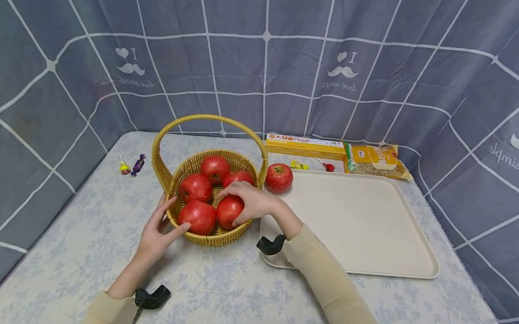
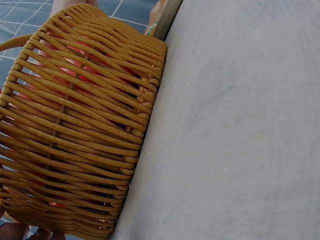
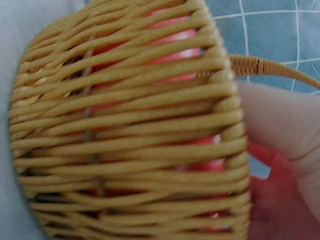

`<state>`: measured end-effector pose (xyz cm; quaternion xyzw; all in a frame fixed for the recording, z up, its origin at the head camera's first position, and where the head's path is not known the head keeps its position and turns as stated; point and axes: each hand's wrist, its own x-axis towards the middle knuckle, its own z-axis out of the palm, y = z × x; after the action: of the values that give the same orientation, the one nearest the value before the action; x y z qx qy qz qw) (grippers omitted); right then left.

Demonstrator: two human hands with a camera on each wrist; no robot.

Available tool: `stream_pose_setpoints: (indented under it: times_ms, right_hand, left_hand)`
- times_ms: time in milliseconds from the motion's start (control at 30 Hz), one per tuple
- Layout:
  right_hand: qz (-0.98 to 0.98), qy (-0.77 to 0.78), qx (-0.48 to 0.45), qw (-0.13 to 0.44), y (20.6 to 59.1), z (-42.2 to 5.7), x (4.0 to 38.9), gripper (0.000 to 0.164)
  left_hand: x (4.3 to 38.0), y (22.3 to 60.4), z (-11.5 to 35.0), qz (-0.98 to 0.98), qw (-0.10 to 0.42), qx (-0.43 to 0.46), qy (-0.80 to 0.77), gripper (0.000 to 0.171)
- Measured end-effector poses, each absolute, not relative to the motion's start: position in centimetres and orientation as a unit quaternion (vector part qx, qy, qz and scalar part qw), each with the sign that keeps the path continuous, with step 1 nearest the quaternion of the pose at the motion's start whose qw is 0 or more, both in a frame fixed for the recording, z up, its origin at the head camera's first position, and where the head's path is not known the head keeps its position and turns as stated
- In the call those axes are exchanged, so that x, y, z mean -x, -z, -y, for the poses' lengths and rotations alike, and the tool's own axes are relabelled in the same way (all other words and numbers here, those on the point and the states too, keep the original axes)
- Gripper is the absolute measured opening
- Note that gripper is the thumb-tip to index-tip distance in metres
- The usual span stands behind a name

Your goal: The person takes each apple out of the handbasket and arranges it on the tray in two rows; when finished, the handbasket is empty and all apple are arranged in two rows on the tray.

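A woven wicker basket (image 1: 212, 239) with a tall arched handle stands left of the middle of the table and holds several red apples (image 1: 196, 187). My left hand (image 1: 155, 235) holds the basket's left side, fingers outside the wall and thumb over the rim by the front apple (image 1: 197, 217). Inside the basket, my right hand (image 1: 253, 201) grips the right front apple (image 1: 230, 211) from above. In the left wrist view the wicker wall (image 2: 75, 120) hides most of that hand. Through the weave in the right wrist view, red apple skin (image 3: 172, 40) shows beside my right hand (image 3: 285, 125).
Right of the basket lies a beige tray (image 1: 352, 219), with another apple (image 1: 279, 178) at its back left corner. Behind it are a pasta box (image 1: 305, 147), a yellow pasta bag (image 1: 374, 160), a yellow-wrapped candy (image 1: 299, 165) and a red lollipop (image 1: 328, 167). A yellow lollipop (image 1: 124, 167) and purple candy (image 1: 138, 165) lie left.
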<state>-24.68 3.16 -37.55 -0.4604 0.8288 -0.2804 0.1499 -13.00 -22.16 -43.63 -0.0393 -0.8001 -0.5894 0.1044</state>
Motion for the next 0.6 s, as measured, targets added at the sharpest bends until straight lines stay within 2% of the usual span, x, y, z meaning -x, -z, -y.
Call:
stream_pose_setpoints:
  times_ms: [167,400,600]
  right_hand:
    - [-0.827,0.3,0.459,0.123,38.0,-3.5,24.4,0.057]
    - [-0.786,0.403,0.46,0.089,38.6,-4.0,24.4,0.044]
    - [-0.742,0.505,0.437,0.06,37.4,-5.3,23.6,0.039]
  left_hand:
    - [13.0,43.6,22.1,0.8,0.105,0.037,0.589,0.072]
    - [13.0,43.7,22.1,0.8,0.106,0.037,0.589,0.072]
    - [13.0,43.8,22.2,0.801,0.106,0.041,0.588,0.072]
